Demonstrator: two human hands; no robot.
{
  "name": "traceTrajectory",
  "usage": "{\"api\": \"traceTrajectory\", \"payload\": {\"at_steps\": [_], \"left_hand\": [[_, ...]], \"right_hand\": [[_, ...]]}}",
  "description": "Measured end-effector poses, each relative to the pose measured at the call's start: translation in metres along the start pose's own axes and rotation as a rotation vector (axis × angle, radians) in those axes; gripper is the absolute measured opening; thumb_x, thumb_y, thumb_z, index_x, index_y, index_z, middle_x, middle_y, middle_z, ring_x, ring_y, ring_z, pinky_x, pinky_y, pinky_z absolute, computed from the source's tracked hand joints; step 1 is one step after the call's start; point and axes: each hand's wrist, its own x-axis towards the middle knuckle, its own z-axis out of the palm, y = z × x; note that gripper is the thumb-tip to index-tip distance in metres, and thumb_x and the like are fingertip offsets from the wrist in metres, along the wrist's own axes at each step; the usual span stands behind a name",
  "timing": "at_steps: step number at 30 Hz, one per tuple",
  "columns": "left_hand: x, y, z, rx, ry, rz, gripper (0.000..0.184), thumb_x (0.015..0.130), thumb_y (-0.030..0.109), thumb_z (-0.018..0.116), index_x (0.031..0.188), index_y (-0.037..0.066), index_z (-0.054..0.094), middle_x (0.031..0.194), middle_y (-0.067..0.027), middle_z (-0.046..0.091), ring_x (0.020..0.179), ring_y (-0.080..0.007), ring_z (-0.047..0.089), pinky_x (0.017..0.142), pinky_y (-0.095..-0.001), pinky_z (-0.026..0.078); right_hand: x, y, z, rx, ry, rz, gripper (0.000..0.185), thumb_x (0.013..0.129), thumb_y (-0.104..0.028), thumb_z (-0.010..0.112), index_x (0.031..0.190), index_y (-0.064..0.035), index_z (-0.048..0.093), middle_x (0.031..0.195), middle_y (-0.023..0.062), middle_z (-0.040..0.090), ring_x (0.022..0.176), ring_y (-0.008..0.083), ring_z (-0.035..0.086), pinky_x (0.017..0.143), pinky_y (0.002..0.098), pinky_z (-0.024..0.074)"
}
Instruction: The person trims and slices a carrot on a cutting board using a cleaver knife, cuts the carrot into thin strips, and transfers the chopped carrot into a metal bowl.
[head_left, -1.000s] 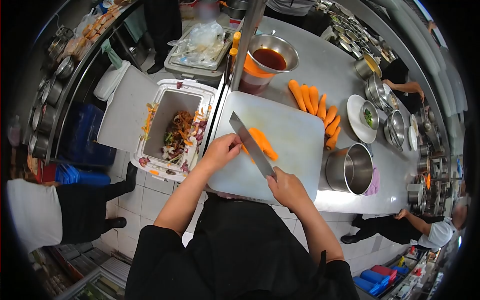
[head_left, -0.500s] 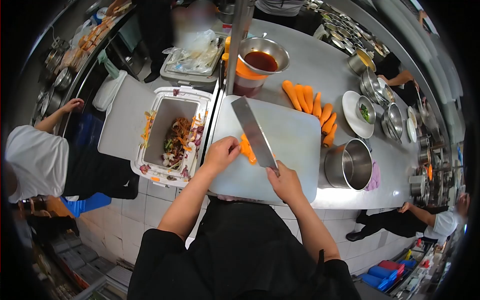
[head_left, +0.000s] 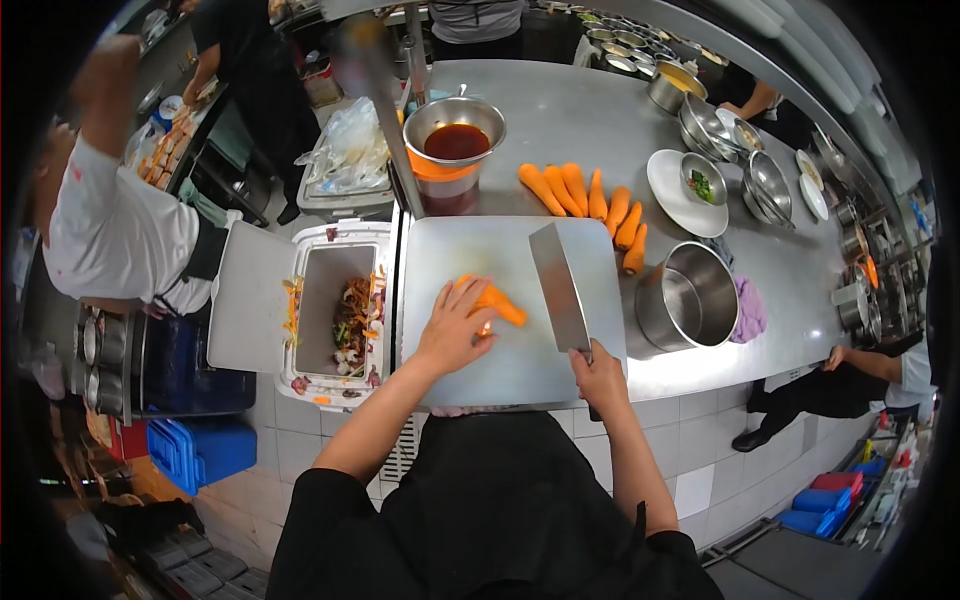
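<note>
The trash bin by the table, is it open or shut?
Open: the trash bin's lid is swung back to one side, and vegetable scraps show inside.

The one view comes from the person's head, looking forward and steeply down over the black apron [head_left: 500,490] at the near edge. It sits close above the cutting board [head_left: 450,370], which falls mid-picture. The wide, rounded view takes in the bin [head_left: 330,260] on the left and the steel tabletop [head_left: 530,100] stretching far and right, its outer edges curved and dark.
</note>
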Motion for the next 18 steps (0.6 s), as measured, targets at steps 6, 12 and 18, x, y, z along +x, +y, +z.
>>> {"api": "traceTrajectory", "payload": {"at_steps": [6,12,18], "left_hand": [[-0.008,-0.018,0.01,-0.119,0.11,-0.069,0.036,0.077,0.015,0.074,0.108,0.004,0.058,0.15,-0.0203,0.04,0.14,-0.0389,0.036,0.116,-0.0541,0.029],[-0.01,-0.022,0.017,-0.138,0.162,-0.191,0.045,0.081,0.005,0.06,0.125,0.001,0.051,0.15,-0.0212,0.039,0.14,-0.0393,0.036,0.117,-0.0526,0.027],[-0.003,-0.012,0.02,0.159,0.075,-0.324,0.052,0.095,0.022,0.051,0.142,0.001,0.043,0.149,-0.0174,0.042,0.144,-0.0343,0.031,0.12,-0.0554,0.016]], "right_hand": [[0.001,0.006,0.002,0.01,-0.005,0.035,0.03,0.094,-0.03,0.058,0.096,-0.0004,0.06,0.078,0.0223,0.068,0.071,0.0417,0.067,0.067,0.0479,0.0514],[0.0,-0.007,-0.004,0.017,-0.031,0.08,0.029,0.094,-0.03,0.058,0.098,-0.0007,0.059,0.077,0.0217,0.068,0.064,0.0388,0.067,0.065,0.0465,0.0523],[0.005,0.006,0.002,-0.033,-0.029,0.054,0.031,0.094,-0.03,0.058,0.1,0.0002,0.059,0.082,0.0243,0.069,0.076,0.0433,0.067,0.072,0.0497,0.0523]]}}
